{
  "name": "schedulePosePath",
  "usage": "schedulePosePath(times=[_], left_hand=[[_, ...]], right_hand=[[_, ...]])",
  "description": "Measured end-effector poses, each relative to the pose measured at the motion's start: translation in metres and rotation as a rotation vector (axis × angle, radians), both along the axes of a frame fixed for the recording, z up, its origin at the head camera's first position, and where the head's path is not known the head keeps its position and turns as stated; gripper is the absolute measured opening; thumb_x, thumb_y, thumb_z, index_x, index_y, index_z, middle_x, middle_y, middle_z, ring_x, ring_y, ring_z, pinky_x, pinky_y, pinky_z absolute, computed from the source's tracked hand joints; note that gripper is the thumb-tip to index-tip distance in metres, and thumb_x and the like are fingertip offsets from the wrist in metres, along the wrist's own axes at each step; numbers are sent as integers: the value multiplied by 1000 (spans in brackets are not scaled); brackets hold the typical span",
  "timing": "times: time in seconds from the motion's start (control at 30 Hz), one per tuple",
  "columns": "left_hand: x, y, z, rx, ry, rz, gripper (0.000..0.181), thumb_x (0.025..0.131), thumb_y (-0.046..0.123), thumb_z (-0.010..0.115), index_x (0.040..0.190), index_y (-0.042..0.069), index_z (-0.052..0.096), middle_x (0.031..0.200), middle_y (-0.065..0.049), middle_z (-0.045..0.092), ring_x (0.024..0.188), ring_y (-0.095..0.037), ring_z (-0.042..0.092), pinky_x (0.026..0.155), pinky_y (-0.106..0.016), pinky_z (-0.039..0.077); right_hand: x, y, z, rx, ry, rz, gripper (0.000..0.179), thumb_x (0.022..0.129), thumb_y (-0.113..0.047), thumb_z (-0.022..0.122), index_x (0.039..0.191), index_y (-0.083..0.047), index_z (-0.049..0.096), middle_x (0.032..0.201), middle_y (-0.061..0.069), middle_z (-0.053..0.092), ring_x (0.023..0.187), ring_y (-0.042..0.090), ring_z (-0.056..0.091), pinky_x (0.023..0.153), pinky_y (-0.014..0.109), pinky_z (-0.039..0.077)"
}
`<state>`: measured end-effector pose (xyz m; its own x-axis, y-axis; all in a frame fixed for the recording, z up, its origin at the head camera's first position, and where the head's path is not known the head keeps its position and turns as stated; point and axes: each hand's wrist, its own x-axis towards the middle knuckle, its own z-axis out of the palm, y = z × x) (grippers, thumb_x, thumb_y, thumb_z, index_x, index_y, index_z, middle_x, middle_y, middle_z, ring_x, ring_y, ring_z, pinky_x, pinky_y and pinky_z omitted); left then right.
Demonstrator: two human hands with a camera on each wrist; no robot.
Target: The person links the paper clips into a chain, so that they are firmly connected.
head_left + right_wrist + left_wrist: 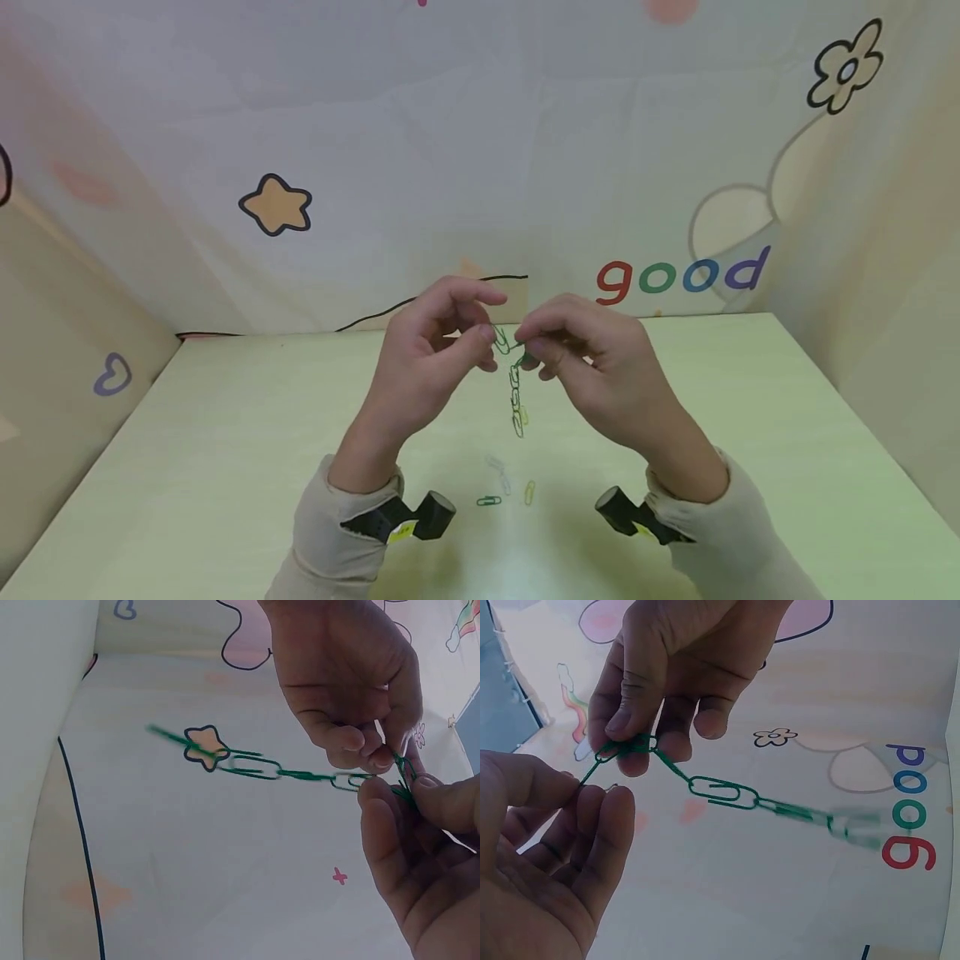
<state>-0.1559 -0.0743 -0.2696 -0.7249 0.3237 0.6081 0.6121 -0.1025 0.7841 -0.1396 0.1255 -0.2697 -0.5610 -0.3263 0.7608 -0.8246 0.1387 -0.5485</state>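
Observation:
Both hands are raised close together above the table. Between thumb and index finger, my left hand (427, 367) pinches a green paper clip (501, 340). My right hand (603, 371) pinches the top of a green paper clip chain (515, 396), which hangs down from its fingertips. In the left wrist view, the left hand's clip (590, 772) meets the links at the right hand's fingers; fingertips partly hide the joint, so whether it is hooked in is unclear. The chain's far end is blurred in both wrist views.
On the pale table (262, 433) lie a dark green paper clip (489, 501), a yellow one (529, 492) and pale clips (505, 482). Another yellow clip (525, 415) shows behind the chain. A printed cloth (450, 167) stands at the back, and each wrist bears a black camera (435, 515).

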Motion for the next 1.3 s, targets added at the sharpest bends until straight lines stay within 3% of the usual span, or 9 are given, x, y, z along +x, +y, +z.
schedulePosePath(times=[0.17, 0.3, 0.4, 0.6, 0.83, 0.93, 1.03, 1.17, 1.3], left_hand=[[-1, -1, 1, 10, 28, 26, 26, 92, -1, 57, 117, -2, 64, 82, -9, 56, 71, -27, 59, 63, -42, 59], [1, 0, 1, -16, 42, 20, 27, 93, -2, 59, 119, -2, 63, 83, -7, 56, 70, -26, 58, 60, -38, 57], [3, 2, 1, -49, 47, 32, 27, 93, -2, 59, 119, 1, 64, 83, -5, 57, 69, -24, 59, 57, -36, 54], [6, 5, 1, -104, 65, 76, 26, 93, -1, 61, 118, 4, 65, 85, -1, 60, 70, -20, 60, 61, -35, 53], [5, 3, 0, -152, 71, 36, 24, 96, 3, 63, 120, 3, 64, 89, -1, 61, 71, -19, 59, 60, -34, 51], [4, -2, -1, -287, 23, 11, 19, 99, 8, 61, 118, 7, 66, 91, 0, 62, 74, -18, 59, 63, -35, 52], [2, -10, -7, -559, -62, -12, 12, 101, 14, 61, 109, 16, 69, 91, 6, 64, 79, -13, 60, 69, -35, 53], [-3, -18, -28, -888, -135, -9, 13, 101, 14, 60, 97, 22, 69, 87, 11, 63, 77, -10, 58, 72, -32, 52], [-10, -24, -55, -1012, -185, 10, 12, 98, 10, 63, 91, 19, 68, 85, 9, 62, 73, -12, 56, 69, -33, 50]], right_hand=[[0, 6, 3, 37, -50, 26, 22, 86, 19, 66, 98, 1, 70, 89, 2, 67, 66, 16, 65, 56, 28, 56], [2, 9, 3, 54, -107, -18, 19, 90, 11, 65, 99, -5, 72, 78, -2, 61, 58, 13, 60, 49, 27, 49], [3, 11, 3, 69, -180, -59, 16, 93, 3, 65, 101, -8, 74, 72, -3, 56, 54, 14, 57, 45, 28, 44], [5, 7, 2, 105, -320, -43, 10, 96, -4, 66, 102, -10, 72, 67, -1, 59, 52, 18, 56, 44, 31, 40], [5, 9, 3, 81, -381, -31, 5, 95, -4, 65, 95, -8, 68, 70, 1, 60, 52, 22, 56, 43, 31, 39], [5, 13, 5, 49, -371, -70, 5, 95, -3, 63, 93, -6, 67, 69, 3, 58, 52, 22, 55, 43, 31, 38], [5, 20, 8, -13, -353, -97, 6, 94, 0, 62, 92, -3, 67, 68, 6, 57, 51, 22, 55, 43, 31, 37], [6, 28, 12, -88, -354, -109, 8, 92, 4, 61, 90, -2, 67, 68, 10, 58, 50, 22, 53, 40, 30, 36], [5, 34, 18, -155, -348, -94, 10, 90, 6, 60, 88, -1, 67, 70, 13, 58, 49, 22, 51, 41, 30, 35]])
